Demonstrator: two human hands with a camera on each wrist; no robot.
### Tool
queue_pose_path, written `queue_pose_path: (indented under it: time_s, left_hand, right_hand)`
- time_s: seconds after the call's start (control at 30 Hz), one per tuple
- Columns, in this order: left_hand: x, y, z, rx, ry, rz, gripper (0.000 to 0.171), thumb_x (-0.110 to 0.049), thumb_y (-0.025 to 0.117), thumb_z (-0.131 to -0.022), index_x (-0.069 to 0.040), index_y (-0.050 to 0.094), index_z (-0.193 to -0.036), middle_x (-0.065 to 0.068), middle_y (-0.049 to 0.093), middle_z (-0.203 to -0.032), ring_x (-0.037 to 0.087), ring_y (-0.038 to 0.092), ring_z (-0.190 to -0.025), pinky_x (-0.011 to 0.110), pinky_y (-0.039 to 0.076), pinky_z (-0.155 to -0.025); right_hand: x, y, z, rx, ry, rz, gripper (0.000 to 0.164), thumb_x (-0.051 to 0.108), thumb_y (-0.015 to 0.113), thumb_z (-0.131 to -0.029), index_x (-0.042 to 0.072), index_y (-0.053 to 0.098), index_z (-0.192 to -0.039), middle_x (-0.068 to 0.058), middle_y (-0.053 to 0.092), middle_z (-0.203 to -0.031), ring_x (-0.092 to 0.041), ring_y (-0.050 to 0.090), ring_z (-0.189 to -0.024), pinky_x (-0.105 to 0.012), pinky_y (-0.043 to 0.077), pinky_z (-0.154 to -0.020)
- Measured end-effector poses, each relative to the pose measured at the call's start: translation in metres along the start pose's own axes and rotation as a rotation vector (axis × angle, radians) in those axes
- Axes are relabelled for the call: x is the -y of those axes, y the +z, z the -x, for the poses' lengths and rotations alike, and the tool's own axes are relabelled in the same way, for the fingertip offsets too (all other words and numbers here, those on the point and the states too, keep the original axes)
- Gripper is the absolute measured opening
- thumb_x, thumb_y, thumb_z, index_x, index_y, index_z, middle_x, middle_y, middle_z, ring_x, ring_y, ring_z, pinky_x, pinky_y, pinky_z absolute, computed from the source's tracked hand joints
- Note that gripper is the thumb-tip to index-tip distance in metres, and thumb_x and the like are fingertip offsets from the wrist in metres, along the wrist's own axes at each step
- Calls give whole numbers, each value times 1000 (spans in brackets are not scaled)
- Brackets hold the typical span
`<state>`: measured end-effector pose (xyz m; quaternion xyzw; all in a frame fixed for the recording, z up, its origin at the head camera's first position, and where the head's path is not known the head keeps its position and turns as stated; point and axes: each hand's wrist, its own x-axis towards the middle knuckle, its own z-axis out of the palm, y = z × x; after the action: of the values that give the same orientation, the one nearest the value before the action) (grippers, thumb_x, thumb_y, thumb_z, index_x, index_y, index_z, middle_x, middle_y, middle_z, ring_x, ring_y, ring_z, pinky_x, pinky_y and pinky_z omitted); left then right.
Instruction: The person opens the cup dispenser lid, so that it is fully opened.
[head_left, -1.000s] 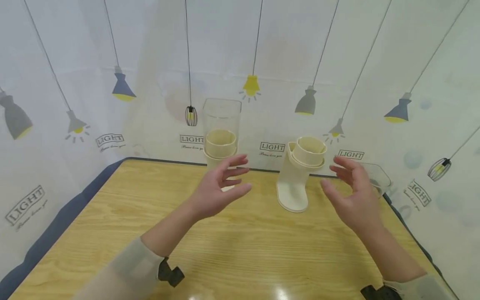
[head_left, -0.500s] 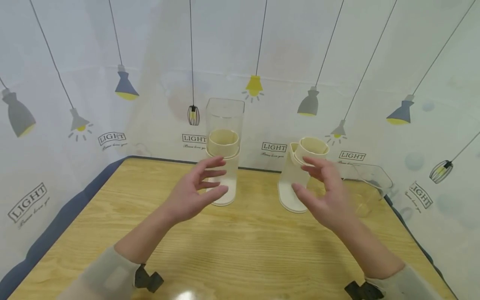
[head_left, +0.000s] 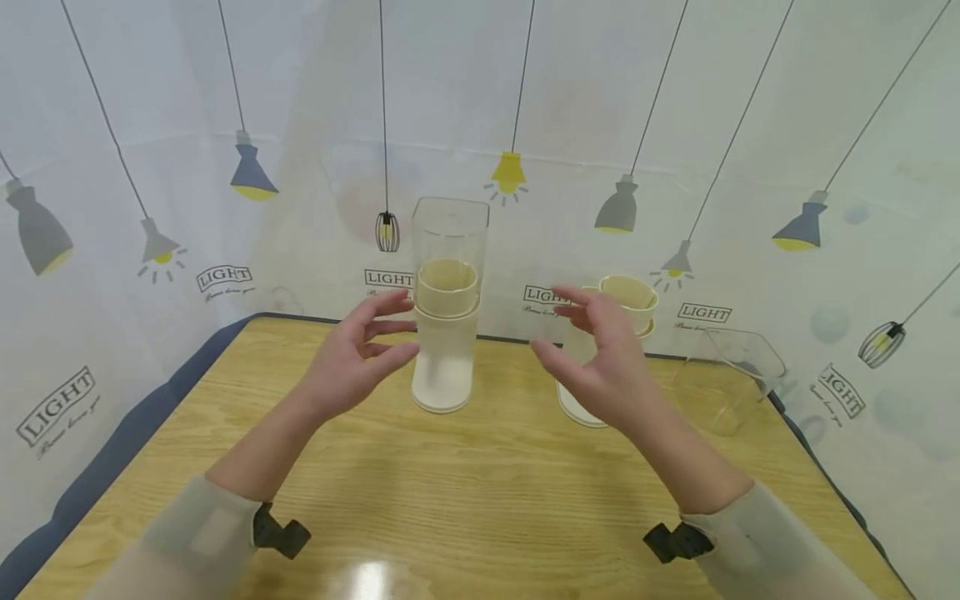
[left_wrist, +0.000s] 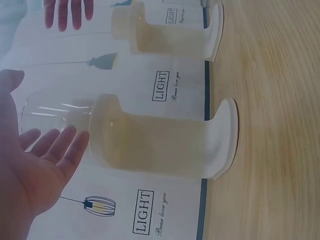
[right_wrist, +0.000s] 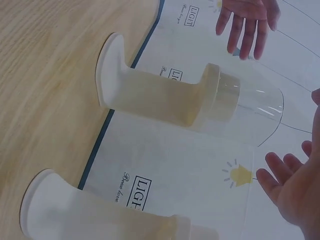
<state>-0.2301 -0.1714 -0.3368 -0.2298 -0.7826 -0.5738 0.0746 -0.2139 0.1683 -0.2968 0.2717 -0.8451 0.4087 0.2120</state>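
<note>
Two cream plastic stands, each with a flat foot and a round collar on top, are upright at the back of the table. The left stand (head_left: 444, 375) bears a clear open-topped container (head_left: 453, 225) around its collar; the right stand (head_left: 628, 302) bears none. My left hand (head_left: 348, 358) hovers just left of the left stand, fingers spread and loosely bent, holding nothing. My right hand (head_left: 607, 367) is in the air in front of the right stand, hiding part of it, its palm facing left. In the right wrist view, my right hand (right_wrist: 295, 192) is apart from both stands.
A second clear container (head_left: 727, 379) is at the table's right back corner. The wooden table (head_left: 465, 483) ends at a dark edge against a white curtain (head_left: 300, 183) printed with lamps. Black wrist cameras (head_left: 281, 533) are strapped to both sleeves.
My right hand has moved left, from beside the right stand to in front of it. My left hand has moved left, from in front of the left stand to its left side.
</note>
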Motion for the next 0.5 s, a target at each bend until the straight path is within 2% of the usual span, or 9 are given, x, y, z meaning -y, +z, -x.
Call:
queue_pose_path:
  time_s: [0.17,0.27,0.5]
  left_hand:
    - [10,-9,-11,-10,-46,-17,71,-19,73,-106,-14,40,-169,17,51,-166,40,58,-148,61,53,-117]
    - [15,-12,-19,-12,-50,-35,73,-21,74,-106,-14,39,-169,16,50,-167,38,57,-149,63,51,-118]
    - [23,-16,-42,-5,-78,-53,82,-28,79,-103,-19,35,-172,13,44,-171,37,51,-155,61,51,-119]
  right_hand:
    - [5,9,-19,0,-20,-8,66,22,82,-97,9,55,-156,-14,56,-154,-34,64,-138,-55,51,-119]
    - [8,13,-32,8,-6,-12,67,24,82,-98,9,54,-157,-15,53,-156,-33,64,-137,-54,51,-120]
    - [11,24,-59,33,39,-23,68,28,80,-99,10,52,-159,-16,48,-160,-34,60,-142,-49,49,-123]
